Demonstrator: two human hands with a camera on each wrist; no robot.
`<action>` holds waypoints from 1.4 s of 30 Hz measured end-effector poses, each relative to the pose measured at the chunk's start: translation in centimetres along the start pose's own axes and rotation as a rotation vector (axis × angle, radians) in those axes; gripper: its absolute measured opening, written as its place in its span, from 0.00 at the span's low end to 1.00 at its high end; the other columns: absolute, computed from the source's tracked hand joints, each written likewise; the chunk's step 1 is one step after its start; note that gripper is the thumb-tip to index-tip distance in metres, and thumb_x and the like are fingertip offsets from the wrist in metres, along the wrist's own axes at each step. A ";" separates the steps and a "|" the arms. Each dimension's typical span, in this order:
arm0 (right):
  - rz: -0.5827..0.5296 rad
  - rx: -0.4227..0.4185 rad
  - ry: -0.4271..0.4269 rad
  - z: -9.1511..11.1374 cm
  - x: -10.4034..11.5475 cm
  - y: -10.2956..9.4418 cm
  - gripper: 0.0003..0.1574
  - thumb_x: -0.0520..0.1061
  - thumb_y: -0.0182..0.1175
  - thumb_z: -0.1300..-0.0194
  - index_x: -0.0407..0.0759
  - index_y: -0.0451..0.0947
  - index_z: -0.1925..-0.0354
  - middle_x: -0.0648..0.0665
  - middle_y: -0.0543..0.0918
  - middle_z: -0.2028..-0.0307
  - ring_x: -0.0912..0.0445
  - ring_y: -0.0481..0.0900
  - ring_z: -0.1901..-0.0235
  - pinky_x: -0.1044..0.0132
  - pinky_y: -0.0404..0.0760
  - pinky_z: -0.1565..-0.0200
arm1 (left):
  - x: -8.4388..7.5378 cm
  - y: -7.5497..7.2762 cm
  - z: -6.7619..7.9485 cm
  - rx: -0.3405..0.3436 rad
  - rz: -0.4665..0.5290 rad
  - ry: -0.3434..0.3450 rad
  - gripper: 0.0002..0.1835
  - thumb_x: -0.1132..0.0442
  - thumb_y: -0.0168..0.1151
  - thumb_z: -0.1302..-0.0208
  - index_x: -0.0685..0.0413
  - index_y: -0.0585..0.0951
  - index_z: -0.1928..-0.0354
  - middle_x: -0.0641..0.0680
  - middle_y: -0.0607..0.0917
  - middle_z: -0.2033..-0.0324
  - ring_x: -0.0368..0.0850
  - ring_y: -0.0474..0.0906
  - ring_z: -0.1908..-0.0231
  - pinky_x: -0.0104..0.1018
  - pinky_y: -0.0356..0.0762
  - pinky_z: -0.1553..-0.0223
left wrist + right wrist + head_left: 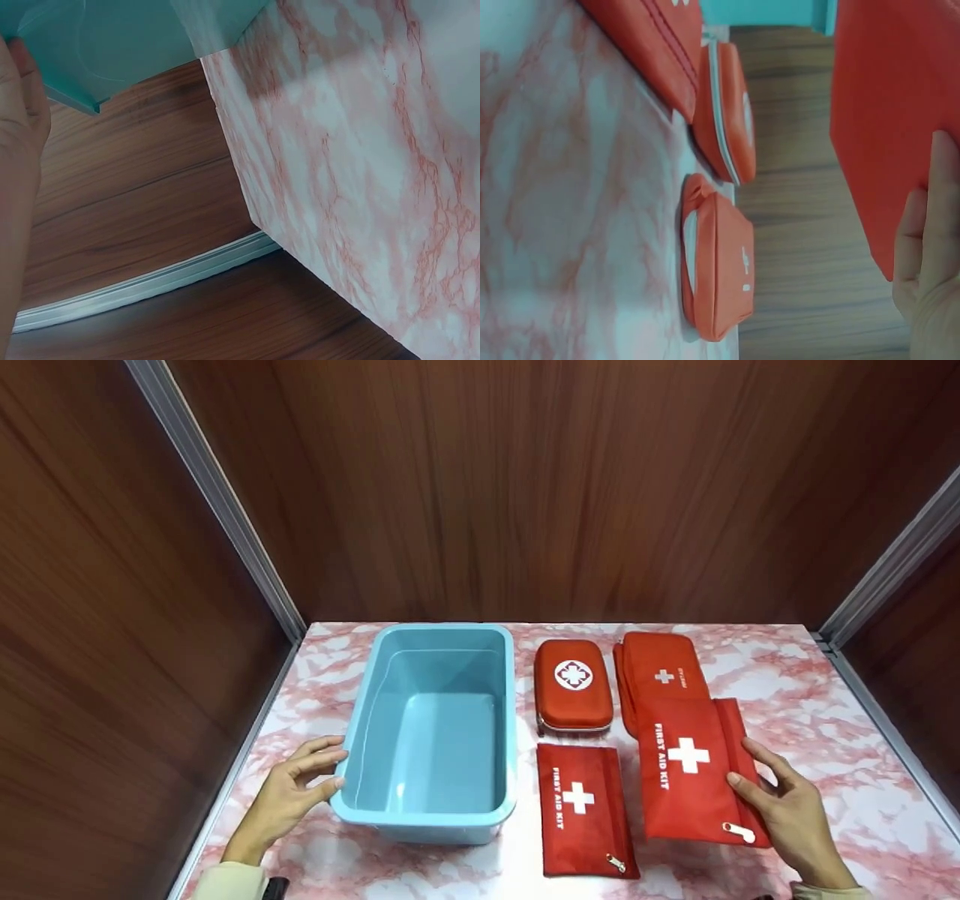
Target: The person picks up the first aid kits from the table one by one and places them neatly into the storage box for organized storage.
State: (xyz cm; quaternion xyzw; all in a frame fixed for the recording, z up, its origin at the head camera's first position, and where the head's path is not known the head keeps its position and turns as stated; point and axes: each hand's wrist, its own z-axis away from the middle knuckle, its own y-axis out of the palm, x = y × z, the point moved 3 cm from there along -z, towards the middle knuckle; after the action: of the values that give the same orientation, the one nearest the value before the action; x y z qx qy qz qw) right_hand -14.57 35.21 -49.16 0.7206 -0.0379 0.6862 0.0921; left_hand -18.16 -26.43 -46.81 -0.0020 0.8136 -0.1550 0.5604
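Observation:
My right hand (791, 810) pinches the right edge of a flat red first aid pouch (694, 802) with a white cross, thumb on its front. In the right wrist view that pouch (900, 112) is held up off the table, with fingers behind it. My left hand (296, 784) is at the left rim of a light blue plastic tub (511, 720), thumb and fingertips right at the edge. The tub's inside holds nothing. A second flat first aid pouch (585, 829) lies on the table between the tub and the held pouch.
Behind the lying pouch sits a hard red zip case (574, 686) with a round cross emblem. Right of it, a soft red bag (664, 667) is partly covered by the held pouch in the head view. Wood-grain panels (480, 495) wall the marbled table (787, 682).

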 end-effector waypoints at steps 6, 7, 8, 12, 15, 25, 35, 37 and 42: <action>-0.038 0.003 -0.006 -0.1 0.6 0.5 0.34 0.30 0.61 0.33 0.47 0.72 0.31 0.59 0.84 0.52 0.60 0.87 0.59 0.62 0.86 0.65 | 0.0 0.1 -0.1 0.007 0.006 0.026 0.18 0.82 0.64 0.41 0.77 0.79 0.47 0.72 0.72 0.41 0.42 0.80 0.51 0.28 0.81 0.61; -0.040 0.003 -0.009 -0.1 0.7 0.6 0.34 0.30 0.62 0.33 0.47 0.72 0.31 0.59 0.85 0.52 0.60 0.87 0.59 0.62 0.86 0.66 | 0.0 0.1 -0.1 0.011 0.007 0.035 0.19 0.82 0.64 0.41 0.78 0.79 0.47 0.73 0.72 0.41 0.42 0.80 0.51 0.28 0.81 0.61; -0.040 0.002 -0.014 -0.2 0.8 0.8 0.34 0.30 0.62 0.33 0.46 0.72 0.31 0.59 0.85 0.53 0.60 0.87 0.59 0.62 0.86 0.66 | 0.0 0.1 -0.1 0.014 0.007 0.042 0.19 0.82 0.64 0.41 0.78 0.79 0.47 0.73 0.72 0.41 0.42 0.80 0.51 0.28 0.81 0.60; -0.025 0.003 -0.032 -0.3 1.1 1.3 0.34 0.30 0.63 0.33 0.45 0.72 0.31 0.59 0.84 0.52 0.60 0.87 0.59 0.62 0.86 0.66 | 0.1 0.0 -0.2 0.021 -0.001 0.061 0.19 0.83 0.64 0.42 0.78 0.79 0.47 0.74 0.72 0.41 0.41 0.80 0.50 0.28 0.80 0.56; -0.024 0.014 -0.038 -0.6 1.3 1.8 0.34 0.30 0.62 0.33 0.44 0.71 0.31 0.58 0.85 0.52 0.60 0.87 0.59 0.62 0.86 0.66 | 0.1 0.0 -0.2 0.017 -0.007 0.053 0.19 0.83 0.64 0.42 0.78 0.79 0.47 0.74 0.72 0.41 0.41 0.80 0.51 0.28 0.81 0.57; -0.054 0.018 -0.021 -1.1 1.7 3.4 0.34 0.28 0.62 0.34 0.46 0.73 0.32 0.56 0.85 0.53 0.58 0.87 0.61 0.61 0.86 0.66 | 0.1 -0.1 -0.2 0.028 -0.010 0.036 0.18 0.81 0.65 0.41 0.78 0.79 0.47 0.75 0.71 0.41 0.41 0.80 0.51 0.29 0.82 0.61; -0.035 0.031 -0.002 -1.1 2.2 5.3 0.36 0.31 0.64 0.34 0.43 0.69 0.30 0.55 0.84 0.54 0.58 0.87 0.59 0.62 0.86 0.64 | 0.0 -0.1 -0.2 0.027 -0.004 0.035 0.18 0.81 0.65 0.41 0.78 0.79 0.47 0.75 0.71 0.41 0.40 0.80 0.51 0.28 0.81 0.57; -0.042 0.037 -0.009 -1.1 2.3 5.6 0.36 0.31 0.64 0.34 0.43 0.69 0.30 0.55 0.84 0.53 0.58 0.87 0.59 0.62 0.86 0.63 | 0.0 -0.1 -0.2 0.027 -0.006 0.040 0.18 0.82 0.65 0.42 0.78 0.79 0.47 0.75 0.71 0.41 0.40 0.80 0.51 0.28 0.81 0.56; -0.035 0.027 -0.005 -1.1 2.4 6.4 0.34 0.30 0.63 0.34 0.47 0.72 0.33 0.50 0.86 0.60 0.56 0.87 0.63 0.61 0.86 0.66 | -0.1 -0.1 -0.2 0.028 -0.007 0.043 0.18 0.81 0.65 0.41 0.77 0.79 0.47 0.74 0.72 0.41 0.40 0.80 0.50 0.28 0.80 0.55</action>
State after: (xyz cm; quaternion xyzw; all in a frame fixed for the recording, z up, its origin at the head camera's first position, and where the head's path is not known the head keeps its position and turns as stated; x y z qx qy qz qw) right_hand -16.72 29.30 -46.20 0.7240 -0.0163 0.6832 0.0944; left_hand -18.35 -26.43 -46.68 0.0065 0.8232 -0.1684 0.5421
